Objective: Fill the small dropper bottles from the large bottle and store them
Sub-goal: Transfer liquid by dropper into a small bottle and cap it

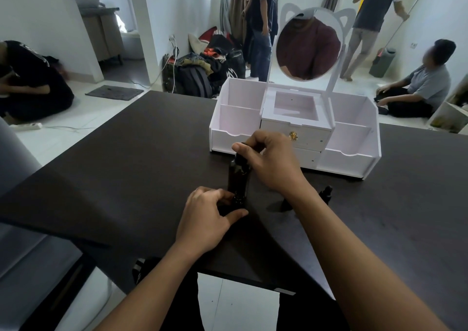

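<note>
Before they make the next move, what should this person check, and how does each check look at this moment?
1. Right hand has a grip on the top of the large bottle: ok.
2. Left hand steadies the small bottle by the large bottle's base: ok.
3. Large bottle's cap off: cannot tell, fingers hide it.
4. Small bottle's neck open: cannot tell, too dark.
5. Second dropper bottle stands out of the way, right of the forearm: ok.
6. Organizer has room for storing: ok, the visible compartments hold nothing.
</note>
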### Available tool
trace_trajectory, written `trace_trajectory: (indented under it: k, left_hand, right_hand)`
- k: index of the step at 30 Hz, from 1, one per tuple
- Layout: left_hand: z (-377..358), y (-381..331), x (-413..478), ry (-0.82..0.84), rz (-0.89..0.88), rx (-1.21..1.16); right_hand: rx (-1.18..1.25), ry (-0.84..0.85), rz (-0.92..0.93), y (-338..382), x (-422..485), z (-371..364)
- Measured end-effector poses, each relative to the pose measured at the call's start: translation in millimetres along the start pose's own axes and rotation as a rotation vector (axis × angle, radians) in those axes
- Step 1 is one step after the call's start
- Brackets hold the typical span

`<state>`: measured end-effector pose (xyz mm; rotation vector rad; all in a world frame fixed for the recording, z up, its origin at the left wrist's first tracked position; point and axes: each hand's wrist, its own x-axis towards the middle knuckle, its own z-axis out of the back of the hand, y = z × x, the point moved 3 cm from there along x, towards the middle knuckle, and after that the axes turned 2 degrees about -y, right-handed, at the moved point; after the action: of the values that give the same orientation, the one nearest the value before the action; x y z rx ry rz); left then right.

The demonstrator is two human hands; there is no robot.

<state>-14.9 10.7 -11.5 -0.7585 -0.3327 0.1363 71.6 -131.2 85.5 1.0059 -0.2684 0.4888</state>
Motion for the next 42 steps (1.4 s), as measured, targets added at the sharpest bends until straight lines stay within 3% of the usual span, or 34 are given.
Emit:
trace_trajectory:
  k: [10, 26, 42]
  left_hand:
    - [0.6, -1.7, -0.7, 0.003, -0.013, 0.004]
    - [-2.9, 1.3, 0.6, 0.012, 0.01, -0.021]
    - [-3.0, 1.6, -1.1, -0.002, 0.007, -0.006]
  right_hand:
    - [0.059, -0.009, -0.011, 10.7, 2.1, 8.8]
    - [0.261, -0.283, 0.151, 54.2, 0.3, 55.5]
    - [0.217, -0.112, 0.064, 33.3, -30.9, 32.7]
